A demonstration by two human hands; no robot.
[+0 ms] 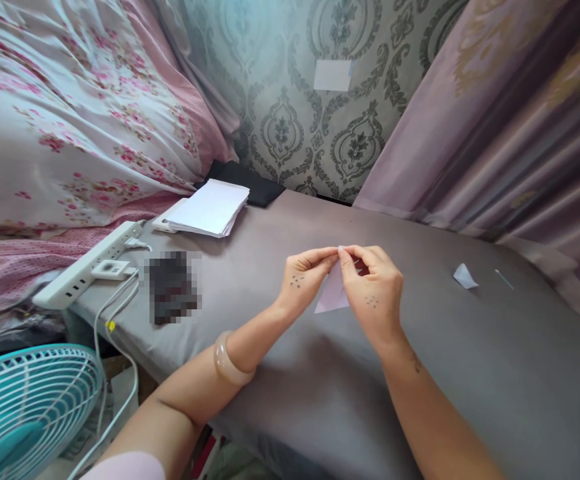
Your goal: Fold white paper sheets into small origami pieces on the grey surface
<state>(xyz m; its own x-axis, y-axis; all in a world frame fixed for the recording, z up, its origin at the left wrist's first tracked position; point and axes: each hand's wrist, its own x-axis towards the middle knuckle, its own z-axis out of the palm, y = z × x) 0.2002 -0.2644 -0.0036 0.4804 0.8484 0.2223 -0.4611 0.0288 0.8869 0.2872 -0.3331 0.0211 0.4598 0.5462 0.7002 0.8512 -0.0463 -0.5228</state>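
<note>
Hands (375,293) w/ pink ppr (333,295); fan (30,407), pwr strip (89,264) at L.

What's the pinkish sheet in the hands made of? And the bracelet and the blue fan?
The sheet looks like thin matte paper, with straight, crisp edges. The bracelet might be polished stone, glass or plastic: it's pale, smooth and shiny. The fan seems mostly smooth plastic, with an evenly blue rim; its thin bars could be coated metal.

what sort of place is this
Probably a room in a home, perhaps a bedroom: the white cloth with pink flowers, grey damask-patterned wallpaper and round teal fan suggest it.
</note>
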